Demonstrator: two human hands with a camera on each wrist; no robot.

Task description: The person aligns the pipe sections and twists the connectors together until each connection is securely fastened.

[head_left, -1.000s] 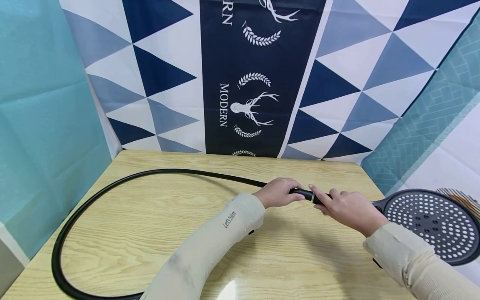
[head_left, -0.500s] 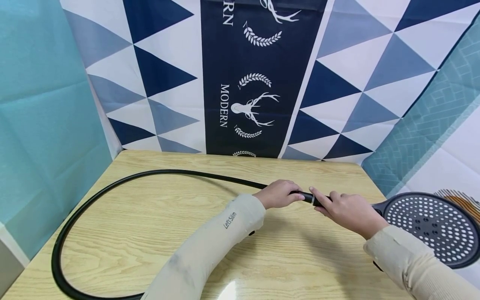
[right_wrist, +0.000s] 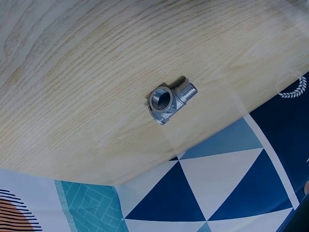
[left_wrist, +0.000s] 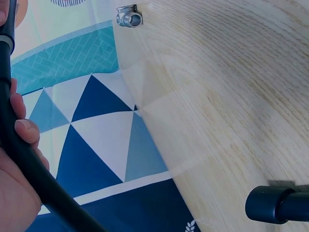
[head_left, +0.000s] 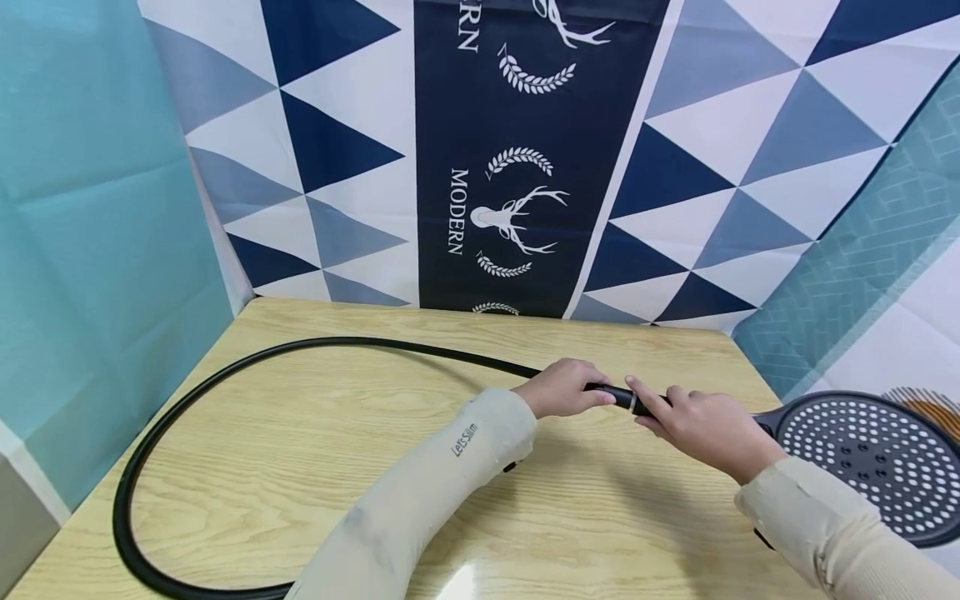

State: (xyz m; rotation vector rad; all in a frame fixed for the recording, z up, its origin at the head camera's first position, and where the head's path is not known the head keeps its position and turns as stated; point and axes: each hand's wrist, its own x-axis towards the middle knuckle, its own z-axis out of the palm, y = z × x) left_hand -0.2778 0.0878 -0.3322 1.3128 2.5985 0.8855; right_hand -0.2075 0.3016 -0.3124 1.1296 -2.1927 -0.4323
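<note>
A black shower hose (head_left: 337,340) runs in a wide loop over the table and rises to my hands. My left hand (head_left: 564,388) grips it near its connector; in the left wrist view, the fingers (left_wrist: 26,130) curl round the black hose (left_wrist: 36,176). My right hand (head_left: 708,429) holds the handle of a dark grey shower head (head_left: 870,458) with many white nozzles, its index finger pointing towards the joint. A pale ring (head_left: 633,403) shows at the joint between both hands. The right hand hides most of the handle.
On the wooden table (head_left: 300,467), a silver threaded tee fitting (right_wrist: 169,99) lies near an edge in the right wrist view. The hose's other black end (left_wrist: 268,204) lies on the table in the left wrist view. Patterned cloth (head_left: 495,217) hangs behind.
The head view has shifted slightly, so everything sits a little further right. Both hands keep their grips on the hose and the shower head, with little visible movement.
</note>
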